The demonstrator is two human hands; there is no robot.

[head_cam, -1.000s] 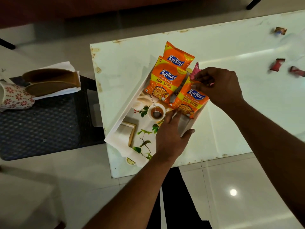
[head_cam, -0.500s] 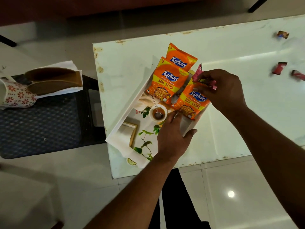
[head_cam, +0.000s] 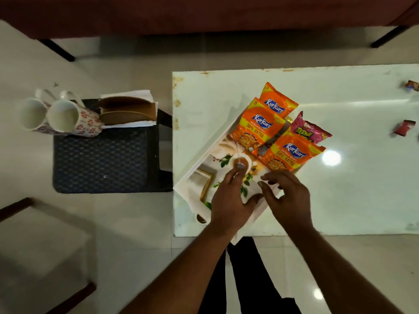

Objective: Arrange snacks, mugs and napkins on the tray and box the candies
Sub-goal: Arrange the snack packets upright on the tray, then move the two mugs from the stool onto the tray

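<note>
A white picture-printed tray [head_cam: 204,155] lies slantwise on the white table [head_cam: 340,189]. Three orange snack packets [head_cam: 256,130] and a pink packet [head_cam: 308,130] lie at its far end. My left hand [head_cam: 231,200] rests on the tray's near part with fingers stretched forward. Beside it, my right hand [head_cam: 288,196] hovers over the tray's near right edge, fingers loosely bent and holding nothing. Two floral mugs [head_cam: 65,118] lie on their sides at the left, next to white napkins [head_cam: 136,125]. Wrapped candies [head_cam: 404,128] are scattered at the table's right end.
The mugs and napkins sit on a dark low stool [head_cam: 99,159] left of the table, with a brown folded piece [head_cam: 129,109] on the napkins. A dark red sofa [head_cam: 204,14] runs along the far side. A wooden chair edge [head_cam: 13,209] shows at bottom left.
My right hand let go of the pink packet, which now lies on the tray behind the right orange packet, and drew back to the near edge. The mugs have come into view.
</note>
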